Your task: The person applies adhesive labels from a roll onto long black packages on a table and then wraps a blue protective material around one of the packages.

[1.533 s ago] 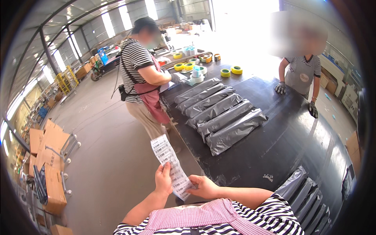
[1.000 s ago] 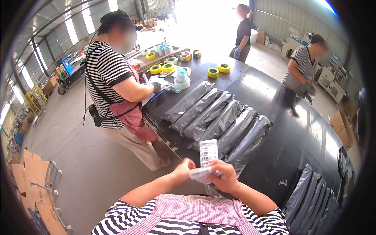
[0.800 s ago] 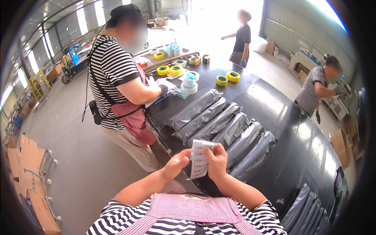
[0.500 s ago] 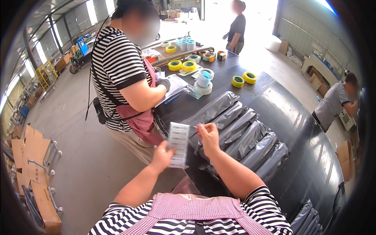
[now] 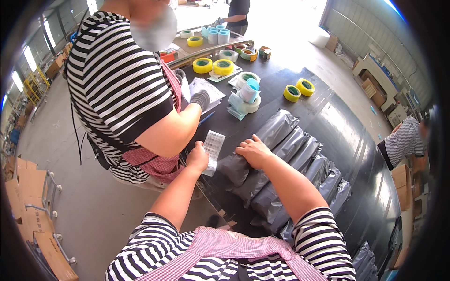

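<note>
In my left hand is a narrow white sheet of printed labels, pinched at its left edge and held by the table's near left edge. My right hand lies on the nearest of several long parcels in grey plastic bags, its fingers stretched over the wrapping and thumb toward me. That parcel runs away from me at the left end of the row. More grey parcels lie side by side to its right. Nothing shows between the right hand's fingers and the bag.
At my left a co-worker in a striped shirt leans over papers, a gloved hand on them. Yellow tape rolls and a light-blue roll stand on the dark table. Cardboard boxes sit on a cart at left.
My right hand has come down from the label sheet's side onto the nearest parcel and spread out. The sheet has shifted slightly away from me. My view has turned, and the co-worker appears closer.
</note>
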Motion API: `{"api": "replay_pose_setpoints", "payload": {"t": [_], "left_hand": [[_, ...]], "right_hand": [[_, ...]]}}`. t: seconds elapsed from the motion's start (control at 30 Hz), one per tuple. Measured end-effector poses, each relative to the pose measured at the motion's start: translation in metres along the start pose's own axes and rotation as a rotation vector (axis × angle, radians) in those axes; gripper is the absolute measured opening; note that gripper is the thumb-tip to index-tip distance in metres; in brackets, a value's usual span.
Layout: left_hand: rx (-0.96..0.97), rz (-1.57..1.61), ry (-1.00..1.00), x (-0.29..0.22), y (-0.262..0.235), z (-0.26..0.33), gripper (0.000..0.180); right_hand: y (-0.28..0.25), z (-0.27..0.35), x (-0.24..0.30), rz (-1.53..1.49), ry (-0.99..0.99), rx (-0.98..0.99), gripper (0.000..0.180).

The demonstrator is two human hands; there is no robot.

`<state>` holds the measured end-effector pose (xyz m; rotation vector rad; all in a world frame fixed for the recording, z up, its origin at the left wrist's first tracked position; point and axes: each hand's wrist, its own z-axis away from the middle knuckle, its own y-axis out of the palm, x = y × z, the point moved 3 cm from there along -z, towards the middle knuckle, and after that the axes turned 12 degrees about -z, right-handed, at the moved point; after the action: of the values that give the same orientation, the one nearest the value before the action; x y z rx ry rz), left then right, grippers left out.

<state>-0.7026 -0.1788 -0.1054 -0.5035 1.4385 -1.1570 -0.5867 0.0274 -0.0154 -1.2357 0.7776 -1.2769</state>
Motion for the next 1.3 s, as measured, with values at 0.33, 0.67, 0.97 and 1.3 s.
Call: {"api": "replay_pose_setpoints", "payload": {"t": [0.33,0.67,0.97,1.3], "left_hand": [[0.053,0.267,0.132,-0.029,0.035,0.001,0.043],[0.062,0.733,0.098,0.018,0.007,0.091,0.079],[-0.371,0.37,0.81,-0.148,-0.061,0.023,0.026],[-0.302,-0.137,0.473,-0.235,-0.002,-0.203,0.098]], "right_hand": [[-0.049,0.0,-0.007,-0.284,0.118,-0.483,0.078],[0.017,-0.026,-0.001,-0.106,0.281,-0.241,0.081],[0.001,0.031,0.015,-0.218,0.196,-0.446,0.085],[0.01,0.18,0.042,-0.52,0.348,-0.599,0.075]]}}
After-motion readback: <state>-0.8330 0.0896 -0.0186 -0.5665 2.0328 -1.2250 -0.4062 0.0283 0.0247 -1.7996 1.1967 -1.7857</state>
